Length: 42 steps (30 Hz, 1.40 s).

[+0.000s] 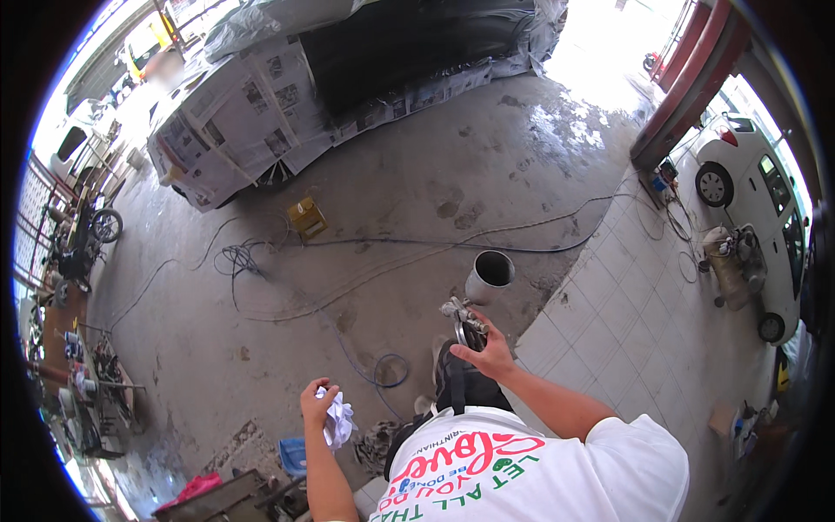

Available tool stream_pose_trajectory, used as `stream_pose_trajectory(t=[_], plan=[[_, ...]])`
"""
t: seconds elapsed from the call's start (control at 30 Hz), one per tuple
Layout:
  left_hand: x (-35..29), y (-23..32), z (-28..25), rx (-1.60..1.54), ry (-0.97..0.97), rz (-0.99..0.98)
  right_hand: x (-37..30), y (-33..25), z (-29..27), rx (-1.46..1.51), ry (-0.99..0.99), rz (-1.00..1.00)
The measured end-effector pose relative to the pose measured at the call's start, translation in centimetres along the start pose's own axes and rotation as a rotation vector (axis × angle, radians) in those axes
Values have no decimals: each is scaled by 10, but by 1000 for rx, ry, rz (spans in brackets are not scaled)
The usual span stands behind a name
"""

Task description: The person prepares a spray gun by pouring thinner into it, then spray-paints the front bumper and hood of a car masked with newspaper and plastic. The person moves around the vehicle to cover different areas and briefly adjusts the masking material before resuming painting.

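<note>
Right hand (pixel 490 355) gripping spray gun (pixel 464 318) w/ open metal cup (pixel 489 276), left hand (pixel 318 405) closed on crumpled white rag (pixel 337 419), paper-masked car (pixel 261 104) beyond, hoses (pixel 383 242) on concrete.

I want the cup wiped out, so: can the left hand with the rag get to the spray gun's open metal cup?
Probably yes: the left hand grips a white rag, and nothing lies between it and the cup on the spray gun in the right hand.

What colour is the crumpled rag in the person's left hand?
White. The crumpled cloth rag held in the left hand shows best in the head view.
</note>
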<state>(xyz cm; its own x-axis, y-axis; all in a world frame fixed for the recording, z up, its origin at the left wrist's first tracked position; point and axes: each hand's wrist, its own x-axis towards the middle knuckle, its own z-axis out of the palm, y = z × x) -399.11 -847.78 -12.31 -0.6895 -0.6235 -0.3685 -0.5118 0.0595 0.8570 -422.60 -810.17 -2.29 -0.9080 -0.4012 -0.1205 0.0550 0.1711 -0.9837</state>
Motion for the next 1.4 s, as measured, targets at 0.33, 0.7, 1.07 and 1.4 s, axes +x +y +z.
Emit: stream_pose_trajectory(t=[0.33, 0.7, 1.07, 1.4], plan=[[521, -41, 7, 425, 6, -96, 474, 127, 120, -219, 75, 62], [1127, -231, 54, 574, 50, 132, 934, 420, 338, -331, -4, -52], [1327, -330, 89, 765, -318, 684, 1023, 653, 376, -450, -209, 90], [1289, -208, 94, 511, -195, 897, 1045, 637, 403, -826, -337, -54]])
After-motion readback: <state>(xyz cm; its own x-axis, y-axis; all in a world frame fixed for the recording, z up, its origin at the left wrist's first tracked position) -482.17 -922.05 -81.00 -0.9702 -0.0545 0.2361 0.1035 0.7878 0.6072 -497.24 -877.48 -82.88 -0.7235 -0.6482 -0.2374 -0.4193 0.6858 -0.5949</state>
